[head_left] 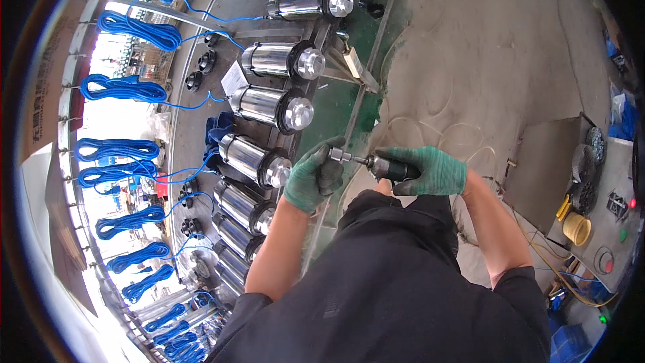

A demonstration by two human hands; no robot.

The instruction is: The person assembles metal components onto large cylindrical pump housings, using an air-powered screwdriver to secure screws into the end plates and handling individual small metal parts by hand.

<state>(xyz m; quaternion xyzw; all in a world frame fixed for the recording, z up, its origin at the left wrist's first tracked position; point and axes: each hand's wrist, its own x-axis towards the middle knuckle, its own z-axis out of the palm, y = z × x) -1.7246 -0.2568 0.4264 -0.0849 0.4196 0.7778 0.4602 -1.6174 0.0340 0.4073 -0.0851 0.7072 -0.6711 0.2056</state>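
Note:
My right hand (pixel 430 169), in a green glove, is wrapped round the dark body of a power screwdriver (pixel 395 168). The tool's shaft points left and ends in a silver metal socket (pixel 340 155). My left hand (pixel 316 176), also gloved, has its fingers curled at that socket and seems to pinch it; the fingertips are partly hidden. Just left of this hand lies a shiny steel cylinder (pixel 247 158) with a black collar and a silver end cap, one of a row of similar cylinders on the bench.
Coiled blue cables (pixel 127 87) hang along a rail at the left, their leads running to the cylinders. Black rings (pixel 206 62) lie on the workbench (pixel 218 17). A small box (pixel 353 64) sits at its edge. At right, a metal-topped stand holds a yellow cup (pixel 576 228) and dark bowls (pixel 583 163).

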